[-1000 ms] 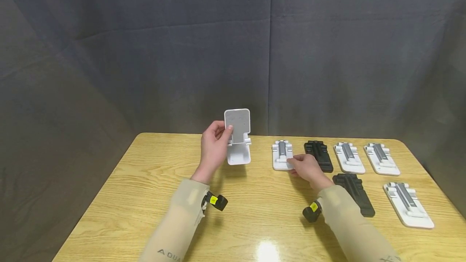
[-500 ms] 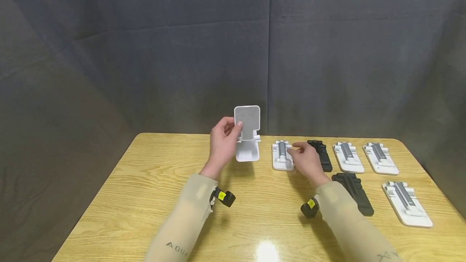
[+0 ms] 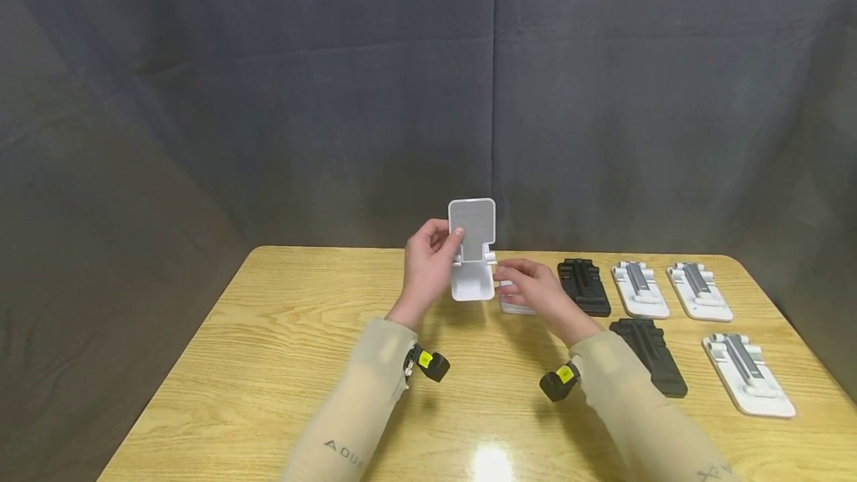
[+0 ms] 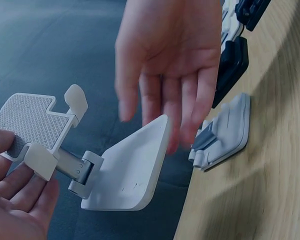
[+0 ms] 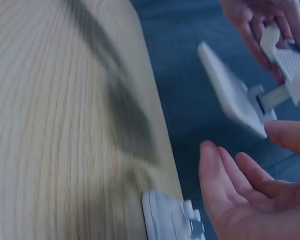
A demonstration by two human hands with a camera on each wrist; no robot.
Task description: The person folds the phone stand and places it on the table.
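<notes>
My left hand (image 3: 428, 266) grips an unfolded white phone stand (image 3: 474, 229) by its grey-padded upper plate, thumb on the pad and fingers behind. The stand is held up above the far side of the table. In the left wrist view its white base (image 4: 130, 170) spreads out from a hinged metal arm (image 4: 70, 165). My right hand (image 3: 529, 288) is close beside the base with nothing in its grasp, fingers relaxed and thumb apart, as the right wrist view shows. Behind that hand a folded white phone stand (image 3: 515, 309) lies on the table, mostly hidden in the head view.
To the right on the wooden table (image 3: 281, 363) lie folded stands: a black one (image 3: 584, 287), a white one (image 3: 640, 290), another white one (image 3: 700, 291), a nearer black one (image 3: 649, 355) and a nearer white one (image 3: 748, 376). A dark curtain (image 3: 335, 95) hangs behind.
My left hand has carried the unfolded stand to the right. My right hand has left the folded white stand on the table and moved left toward the held one.
</notes>
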